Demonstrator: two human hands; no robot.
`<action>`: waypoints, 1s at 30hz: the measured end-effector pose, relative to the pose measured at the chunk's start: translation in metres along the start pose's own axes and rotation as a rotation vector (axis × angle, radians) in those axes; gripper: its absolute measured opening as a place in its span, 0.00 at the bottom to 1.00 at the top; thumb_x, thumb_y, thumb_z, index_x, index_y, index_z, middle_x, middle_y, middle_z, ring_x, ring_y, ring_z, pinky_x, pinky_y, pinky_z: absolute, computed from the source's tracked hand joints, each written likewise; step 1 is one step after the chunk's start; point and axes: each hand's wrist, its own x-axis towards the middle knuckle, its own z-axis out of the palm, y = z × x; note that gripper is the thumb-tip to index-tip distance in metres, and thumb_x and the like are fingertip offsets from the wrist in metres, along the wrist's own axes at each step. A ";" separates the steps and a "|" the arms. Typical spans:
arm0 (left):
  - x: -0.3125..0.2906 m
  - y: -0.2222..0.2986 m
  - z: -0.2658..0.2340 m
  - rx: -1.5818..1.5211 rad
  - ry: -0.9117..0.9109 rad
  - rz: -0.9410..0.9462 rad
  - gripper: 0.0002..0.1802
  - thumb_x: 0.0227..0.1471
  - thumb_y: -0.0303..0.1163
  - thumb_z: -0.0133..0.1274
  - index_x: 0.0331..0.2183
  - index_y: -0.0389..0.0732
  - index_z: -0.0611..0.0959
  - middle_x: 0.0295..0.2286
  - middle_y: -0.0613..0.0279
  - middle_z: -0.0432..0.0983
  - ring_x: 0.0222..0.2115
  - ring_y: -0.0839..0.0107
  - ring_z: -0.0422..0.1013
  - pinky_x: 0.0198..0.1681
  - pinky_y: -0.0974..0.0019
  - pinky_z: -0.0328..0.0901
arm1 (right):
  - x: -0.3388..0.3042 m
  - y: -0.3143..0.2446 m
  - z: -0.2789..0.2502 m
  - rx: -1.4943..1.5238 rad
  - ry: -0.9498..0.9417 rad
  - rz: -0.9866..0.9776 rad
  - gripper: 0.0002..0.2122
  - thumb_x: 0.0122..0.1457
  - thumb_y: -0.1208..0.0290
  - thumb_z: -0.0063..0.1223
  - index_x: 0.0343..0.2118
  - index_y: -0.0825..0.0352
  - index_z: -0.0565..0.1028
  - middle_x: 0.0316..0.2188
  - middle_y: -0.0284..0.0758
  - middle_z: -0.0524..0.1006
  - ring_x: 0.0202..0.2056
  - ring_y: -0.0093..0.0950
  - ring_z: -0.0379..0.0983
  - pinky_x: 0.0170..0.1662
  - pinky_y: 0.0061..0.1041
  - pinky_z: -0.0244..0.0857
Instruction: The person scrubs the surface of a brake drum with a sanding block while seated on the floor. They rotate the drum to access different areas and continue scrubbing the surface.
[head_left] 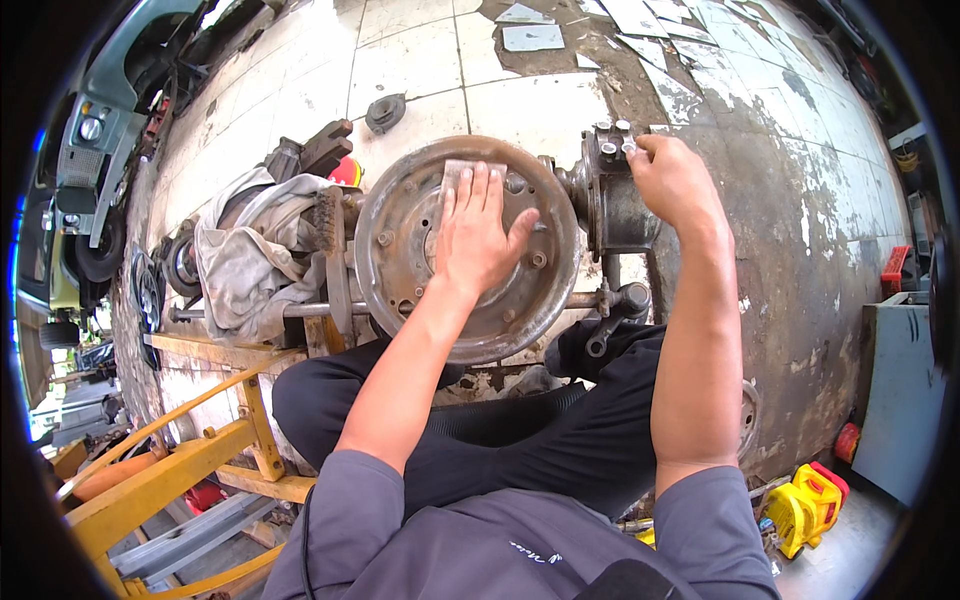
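Observation:
A round, rusty brake drum (400,290) with studs and holes in its face stands in front of my knees. My left hand (477,230) lies flat on it, fingers stretched out, over a thin light-brown rectangular piece (455,175) that is mostly covered. Right of the drum is a dark metal housing (622,215), with several small silver nuts (607,150) standing on its top. The fingertips of my right hand (670,175) are pinched at one of these nuts, at the near right of the group. The fingers behind are curled and partly hidden.
Left of the drum, a grey rag (260,255) drapes over the axle parts, beside a wire brush (328,225). A yellow metal frame (190,470) stands at lower left. Broken tiles (533,38) lie at the back. A yellow case (805,510) sits at lower right.

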 end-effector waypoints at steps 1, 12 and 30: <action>-0.008 0.002 0.000 -0.006 -0.003 0.013 0.43 0.63 0.60 0.40 0.62 0.33 0.66 0.63 0.38 0.58 0.66 0.47 0.52 0.69 0.48 0.46 | -0.004 -0.002 0.000 -0.028 -0.024 0.011 0.19 0.65 0.60 0.50 0.55 0.62 0.76 0.52 0.44 0.78 0.55 0.42 0.73 0.58 0.41 0.65; -0.005 0.007 -0.005 0.004 -0.015 0.008 0.43 0.63 0.59 0.42 0.62 0.30 0.66 0.62 0.35 0.59 0.66 0.46 0.53 0.69 0.49 0.45 | -0.011 -0.014 0.001 -0.091 -0.089 -0.005 0.18 0.65 0.59 0.50 0.49 0.69 0.78 0.48 0.49 0.78 0.53 0.45 0.74 0.56 0.43 0.66; 0.003 0.005 -0.002 -0.010 -0.013 -0.024 0.42 0.63 0.58 0.44 0.62 0.30 0.66 0.63 0.36 0.57 0.65 0.44 0.53 0.69 0.48 0.46 | -0.006 -0.013 0.003 -0.059 -0.065 -0.059 0.17 0.65 0.60 0.50 0.43 0.72 0.79 0.41 0.55 0.79 0.47 0.51 0.75 0.51 0.45 0.67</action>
